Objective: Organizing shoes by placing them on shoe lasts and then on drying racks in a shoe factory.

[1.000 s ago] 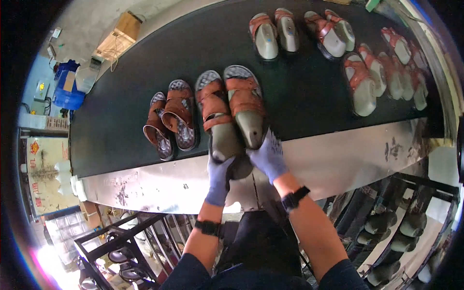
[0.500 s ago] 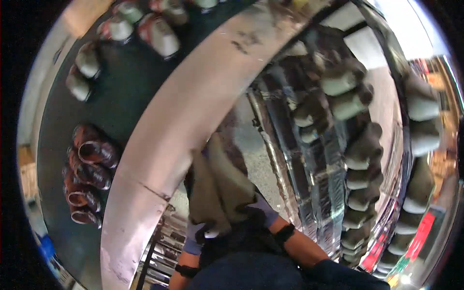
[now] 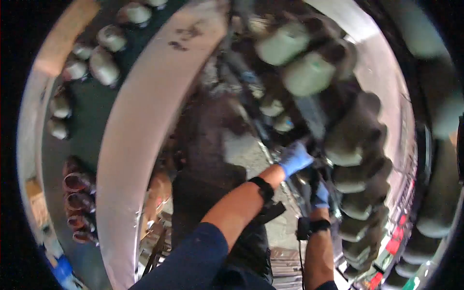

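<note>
My blue-gloved left hand (image 3: 295, 158) and right hand (image 3: 320, 195) now reach the blurred grey rubbery soles on the rack (image 3: 355, 145); I can't tell their grip.

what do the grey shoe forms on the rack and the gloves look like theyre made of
The grey shoe forms look like moulded plastic or resin: smooth, uniform, dull sheen, though motion blur leaves it open. The gloves on the left hand and right hand look like thin blue nitrile or latex, clinging tightly. The rack seems dark metal.
</note>
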Action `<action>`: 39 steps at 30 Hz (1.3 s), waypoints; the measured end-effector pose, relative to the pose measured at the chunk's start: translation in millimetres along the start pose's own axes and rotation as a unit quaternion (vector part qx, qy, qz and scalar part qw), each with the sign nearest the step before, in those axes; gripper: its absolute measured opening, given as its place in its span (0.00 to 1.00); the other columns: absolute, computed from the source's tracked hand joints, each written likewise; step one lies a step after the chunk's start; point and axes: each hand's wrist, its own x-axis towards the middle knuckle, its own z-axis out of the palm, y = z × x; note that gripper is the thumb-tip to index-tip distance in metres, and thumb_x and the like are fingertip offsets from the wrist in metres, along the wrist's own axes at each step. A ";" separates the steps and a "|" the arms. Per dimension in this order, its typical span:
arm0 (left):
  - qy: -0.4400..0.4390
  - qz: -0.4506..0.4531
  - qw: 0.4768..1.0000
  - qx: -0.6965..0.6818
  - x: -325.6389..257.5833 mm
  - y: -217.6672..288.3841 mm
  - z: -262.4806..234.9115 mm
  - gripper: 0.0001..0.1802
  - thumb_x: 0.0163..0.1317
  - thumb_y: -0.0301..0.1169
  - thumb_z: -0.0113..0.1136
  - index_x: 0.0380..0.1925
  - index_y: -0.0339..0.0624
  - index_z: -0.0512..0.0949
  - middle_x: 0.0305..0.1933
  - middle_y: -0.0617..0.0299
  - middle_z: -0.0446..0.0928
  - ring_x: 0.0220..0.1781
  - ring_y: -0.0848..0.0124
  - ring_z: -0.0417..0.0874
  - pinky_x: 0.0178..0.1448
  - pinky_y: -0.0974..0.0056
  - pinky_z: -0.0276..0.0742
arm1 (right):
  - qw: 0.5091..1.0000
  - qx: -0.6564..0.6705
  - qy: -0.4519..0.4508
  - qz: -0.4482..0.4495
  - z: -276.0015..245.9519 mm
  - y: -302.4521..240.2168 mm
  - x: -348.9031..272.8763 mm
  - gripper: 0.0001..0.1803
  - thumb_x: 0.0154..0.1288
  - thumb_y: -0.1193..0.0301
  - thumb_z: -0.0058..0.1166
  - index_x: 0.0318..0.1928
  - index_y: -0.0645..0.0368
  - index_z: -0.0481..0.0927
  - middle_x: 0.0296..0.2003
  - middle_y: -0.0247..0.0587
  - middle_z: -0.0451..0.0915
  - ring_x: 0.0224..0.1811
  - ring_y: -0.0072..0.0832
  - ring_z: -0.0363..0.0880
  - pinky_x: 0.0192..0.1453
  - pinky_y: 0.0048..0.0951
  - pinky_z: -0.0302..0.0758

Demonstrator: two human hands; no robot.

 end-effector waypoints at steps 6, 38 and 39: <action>-0.080 0.047 0.994 0.053 -103.5 -7.1 -123.7 0.27 0.54 0.39 0.58 0.56 0.44 0.70 0.49 0.51 0.77 0.49 0.60 0.79 0.57 0.59 0.71 | 0.958 0.033 0.074 -0.274 64.9 -22.7 -115.1 0.21 0.66 0.74 0.45 0.58 0.67 0.69 0.56 0.46 0.72 0.54 0.34 0.73 0.56 0.28 0.70; 0.685 -0.223 0.692 -0.043 -409.8 -81.9 -472.8 0.58 0.38 0.37 0.70 0.69 0.45 0.45 0.60 0.43 0.67 0.58 0.49 0.72 0.57 0.58 0.71 | 0.624 -0.375 -0.374 -0.574 557.7 -184.0 -384.3 0.52 0.40 0.66 0.67 0.67 0.62 0.52 0.60 0.60 0.63 0.59 0.50 0.66 0.62 0.42 0.66; 0.674 -0.177 0.714 -0.065 -420.3 -101.0 -432.6 0.56 0.38 0.33 0.71 0.68 0.45 0.49 0.58 0.45 0.69 0.56 0.55 0.74 0.56 0.59 0.72 | 0.644 -0.357 -0.440 -0.514 523.0 -179.8 -380.1 0.51 0.41 0.67 0.67 0.66 0.63 0.54 0.58 0.57 0.66 0.58 0.48 0.69 0.61 0.40 0.67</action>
